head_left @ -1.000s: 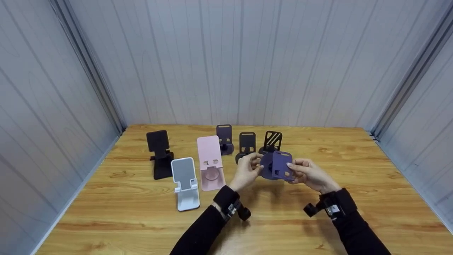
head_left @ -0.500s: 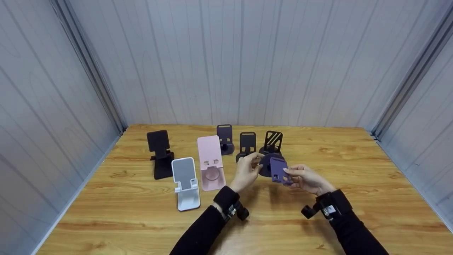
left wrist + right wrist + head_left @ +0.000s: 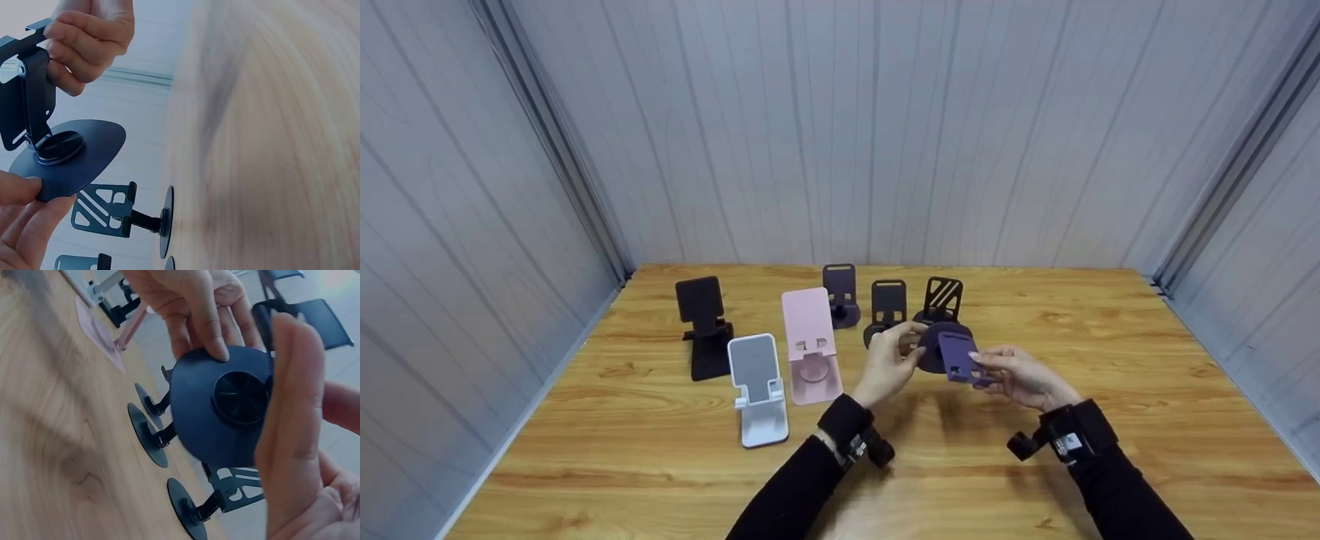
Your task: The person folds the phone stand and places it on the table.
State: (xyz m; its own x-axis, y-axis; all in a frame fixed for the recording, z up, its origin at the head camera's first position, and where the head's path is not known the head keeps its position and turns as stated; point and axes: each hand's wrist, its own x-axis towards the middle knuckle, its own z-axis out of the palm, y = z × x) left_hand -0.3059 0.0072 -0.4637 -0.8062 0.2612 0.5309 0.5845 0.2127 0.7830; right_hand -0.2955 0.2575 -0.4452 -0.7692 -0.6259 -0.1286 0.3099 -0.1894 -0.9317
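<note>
A purple phone stand point(image 3: 958, 355) is held off the table between both hands. My left hand point(image 3: 889, 365) pinches the rim of its round base point(image 3: 104, 143), thumb on the hub side. At the other end my right hand point(image 3: 1020, 377) grips the slotted cradle plate by its lower edge, thumb across its face. The left wrist view shows the hinged arm point(image 3: 38, 93) joining base and plate. Right behind the held stand, a black stand with diagonal slots point(image 3: 943, 298) is upright, its base partly covered.
A dark grey stand point(image 3: 889, 300) and a dark purple stand point(image 3: 839, 283) are at the back. Left of the hands are a pink stand point(image 3: 806, 322), a white stand point(image 3: 763, 424) and a black stand point(image 3: 710, 356). Panelled walls border the wooden table point(image 3: 1110, 337).
The held stand's plate has tipped from upright to leaning, its lower edge now nearer me. My right hand moved down with it; my left hand keeps its hold on the base.
</note>
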